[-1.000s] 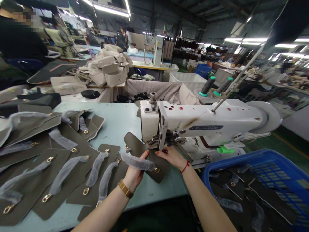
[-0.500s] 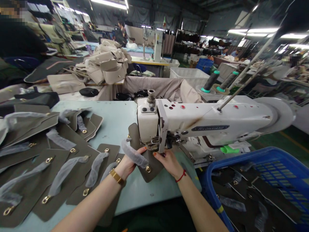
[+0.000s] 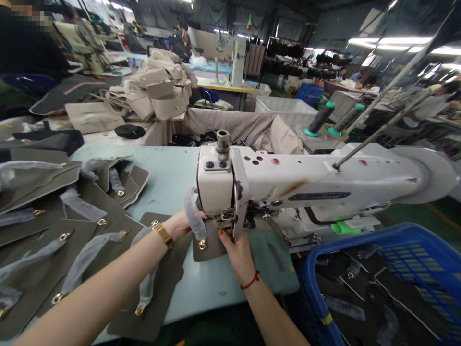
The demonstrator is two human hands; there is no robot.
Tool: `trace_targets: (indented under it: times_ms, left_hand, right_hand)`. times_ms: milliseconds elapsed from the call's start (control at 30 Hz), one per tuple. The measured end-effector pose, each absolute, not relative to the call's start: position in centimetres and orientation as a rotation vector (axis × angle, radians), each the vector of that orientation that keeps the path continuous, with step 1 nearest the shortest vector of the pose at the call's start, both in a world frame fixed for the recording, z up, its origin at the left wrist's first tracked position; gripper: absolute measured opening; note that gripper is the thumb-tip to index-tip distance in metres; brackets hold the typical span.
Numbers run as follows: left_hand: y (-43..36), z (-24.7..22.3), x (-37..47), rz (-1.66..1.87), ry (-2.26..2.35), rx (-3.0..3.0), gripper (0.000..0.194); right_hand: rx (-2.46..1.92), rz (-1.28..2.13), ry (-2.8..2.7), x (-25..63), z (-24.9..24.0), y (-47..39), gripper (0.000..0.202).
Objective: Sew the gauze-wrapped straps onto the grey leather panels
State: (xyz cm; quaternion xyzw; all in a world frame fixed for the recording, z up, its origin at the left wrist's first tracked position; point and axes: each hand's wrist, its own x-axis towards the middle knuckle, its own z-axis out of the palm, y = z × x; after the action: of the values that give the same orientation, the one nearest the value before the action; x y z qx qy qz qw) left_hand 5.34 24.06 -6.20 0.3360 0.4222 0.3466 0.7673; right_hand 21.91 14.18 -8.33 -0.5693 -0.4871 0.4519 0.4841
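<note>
Under the head of the white sewing machine (image 3: 216, 185) lies a dark grey-brown bag panel (image 3: 212, 247). Its curved handle (image 3: 195, 216) is wrapped in translucent film and ends in a gold-coloured ring fitting (image 3: 202, 244). My left hand (image 3: 182, 225) grips the panel's left side, fingers reaching behind the handle and partly hidden by it. At the panel's right edge, close to the presser foot, my right hand (image 3: 237, 252) has its thumb on top and its other fingers mostly out of sight. The needle area is too hidden to make out.
Several similar panels with wrapped handles (image 3: 95, 254) overlap on the left of the pale table (image 3: 201, 283). A blue plastic basket (image 3: 326, 250) of more panels stands at the right. Beige pieces (image 3: 162, 91) are heaped behind. Thread cones (image 3: 320, 119) stand beyond the machine.
The panel has turned clockwise and shifted left, its handle now more upright. My right hand has moved left with it; my left hand has moved slightly left and up.
</note>
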Motion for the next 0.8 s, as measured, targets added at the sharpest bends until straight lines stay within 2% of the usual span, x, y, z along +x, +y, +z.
trace_targets:
  times_ms: [100, 233, 367, 500, 600, 733, 800]
  left_hand:
    - [24.7, -6.8, 5.2, 0.732, 0.93, 0.718, 0.022]
    - [24.0, -7.3, 4.8, 0.816, 0.924, 0.681, 0.028]
    - [19.0, -8.7, 4.1, 0.92, 0.888, 0.581, 0.032]
    - [12.5, -10.3, 5.2, 1.05, 0.653, 0.292, 0.037]
    - [10.5, -10.2, 7.6, 1.169, 0.575, 0.201, 0.04]
    - [11.0, -9.1, 10.1, 1.213, 0.91, 0.236, 0.027]
    - [11.3, -9.0, 10.4, 1.163, 1.161, 0.311, 0.029]
  right_hand:
    - [-1.399, 1.082, -1.181, 21.7, -8.4, 14.2, 0.028]
    - [-1.415, 1.119, -1.149, 21.6, -8.5, 13.8, 0.034]
    - [-1.403, 1.161, -1.091, 21.5, -8.7, 12.8, 0.039]
    - [-1.388, 1.182, -1.053, 21.2, -8.6, 11.9, 0.035]
    - [-1.394, 1.169, -1.012, 21.1, -8.2, 11.3, 0.034]
    - [-1.331, 1.221, -1.033, 21.1, -7.9, 10.7, 0.037]
    - [-1.307, 1.235, -1.057, 21.1, -7.7, 10.5, 0.04]
